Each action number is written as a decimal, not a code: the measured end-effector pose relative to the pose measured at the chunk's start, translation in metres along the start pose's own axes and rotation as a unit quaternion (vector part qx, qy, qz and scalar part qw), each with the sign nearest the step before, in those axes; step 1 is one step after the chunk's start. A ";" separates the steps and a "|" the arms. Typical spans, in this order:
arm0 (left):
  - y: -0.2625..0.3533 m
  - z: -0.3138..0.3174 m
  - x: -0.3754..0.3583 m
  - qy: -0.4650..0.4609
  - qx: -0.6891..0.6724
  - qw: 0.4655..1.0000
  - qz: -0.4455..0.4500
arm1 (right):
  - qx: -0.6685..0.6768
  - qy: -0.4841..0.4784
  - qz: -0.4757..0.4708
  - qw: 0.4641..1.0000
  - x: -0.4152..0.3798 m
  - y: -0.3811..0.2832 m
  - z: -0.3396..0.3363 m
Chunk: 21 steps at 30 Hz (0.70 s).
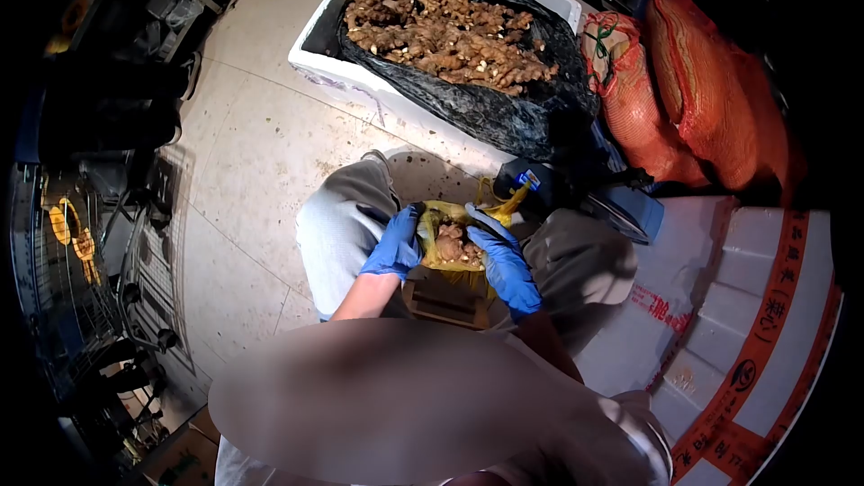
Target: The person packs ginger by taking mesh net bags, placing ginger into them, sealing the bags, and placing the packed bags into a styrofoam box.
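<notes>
A yellow mesh bag with pieces of ginger in it is held between my two blue-gloved hands, above my lap. My left hand grips the bag's left side. On the right side my right hand holds the bag, fingers pointing up and left along its edge. Yellow netting trails off at the upper right, beside a dark object with a blue and white label.
Ahead stands a white foam box lined with black plastic, full of ginger. Red mesh sacks lean at its right. White boxes with red tape lie at the right. A wire rack stands left. A wooden stool is below the bag.
</notes>
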<state>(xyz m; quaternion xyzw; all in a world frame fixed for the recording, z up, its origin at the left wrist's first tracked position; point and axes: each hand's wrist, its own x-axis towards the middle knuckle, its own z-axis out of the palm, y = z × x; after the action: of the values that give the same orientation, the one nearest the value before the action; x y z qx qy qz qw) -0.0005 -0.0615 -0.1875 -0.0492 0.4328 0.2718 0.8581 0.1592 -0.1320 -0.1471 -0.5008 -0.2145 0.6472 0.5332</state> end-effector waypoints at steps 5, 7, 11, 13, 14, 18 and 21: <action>0.005 0.027 -0.023 0.003 0.089 0.995 0.051 | 0.128 0.064 0.100 0.985 0.001 0.019 -0.011; 0.005 0.030 -0.025 -0.001 0.234 0.962 0.142 | 0.108 0.067 0.062 0.990 0.003 0.028 -0.016; 0.004 0.017 -0.019 0.055 0.689 0.603 0.399 | 0.052 0.084 0.039 0.994 0.008 0.024 -0.021; -0.003 0.011 -0.020 0.060 0.688 0.585 0.425 | 0.047 0.107 0.023 0.993 0.015 0.031 -0.024; -0.005 0.010 -0.019 0.062 0.686 0.567 0.451 | 0.041 0.130 0.005 0.991 0.018 0.034 -0.025; -0.007 0.026 -0.032 -0.046 0.488 0.756 0.434 | 0.094 0.150 0.031 0.984 0.012 0.009 -0.018; -0.012 0.029 -0.047 -0.055 0.490 0.776 0.393 | 0.083 0.168 0.015 0.982 0.014 0.008 -0.022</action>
<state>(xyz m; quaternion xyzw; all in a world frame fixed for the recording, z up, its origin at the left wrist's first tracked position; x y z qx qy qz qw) 0.0039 -0.0827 -0.1353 0.5674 0.4413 0.3391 0.6069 0.1754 -0.1279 -0.1683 -0.5599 -0.0599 0.5774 0.5913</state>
